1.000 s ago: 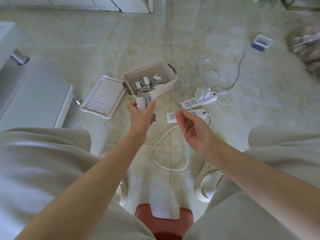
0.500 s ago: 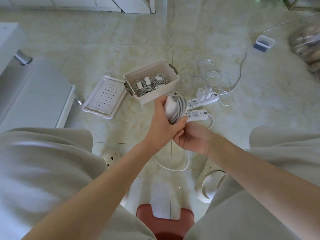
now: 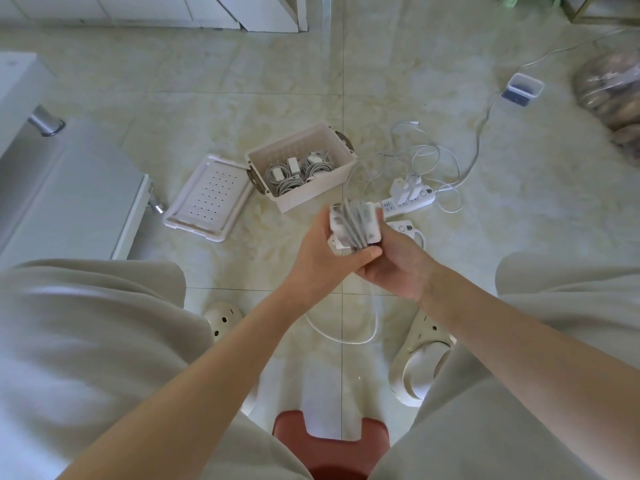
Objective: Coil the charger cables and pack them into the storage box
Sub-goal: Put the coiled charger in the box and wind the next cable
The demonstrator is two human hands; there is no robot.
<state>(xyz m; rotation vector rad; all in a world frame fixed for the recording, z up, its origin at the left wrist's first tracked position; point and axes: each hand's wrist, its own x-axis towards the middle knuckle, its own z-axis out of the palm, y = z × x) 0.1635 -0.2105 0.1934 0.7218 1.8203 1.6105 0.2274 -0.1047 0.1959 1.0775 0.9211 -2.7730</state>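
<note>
A white charger wrapped in grey cable (image 3: pixel 353 223) is held above the floor in front of me. My left hand (image 3: pixel 327 256) grips it from the left, thumb across its lower edge. My right hand (image 3: pixel 398 263) cups it from the right and below, fingers curled round its side. Beyond it stands the white storage box (image 3: pixel 332 183), open, with several coiled chargers inside. Loose white cables (image 3: pixel 426 157) lie tangled to the box's right.
The box's perforated lid (image 3: pixel 207 199) lies left of it. Two power strips (image 3: pixel 412 202) with plugs sit right of my hands, partly hidden. A white cable loop (image 3: pixel 346 337) lies between my shoes. A red stool (image 3: pixel 329 441) is below me, a white cabinet (image 3: pixel 69 188) at left.
My left hand brought the wrapped charger rightwards from near the box to the middle. My right hand, open a second ago, came up and closed round it.
</note>
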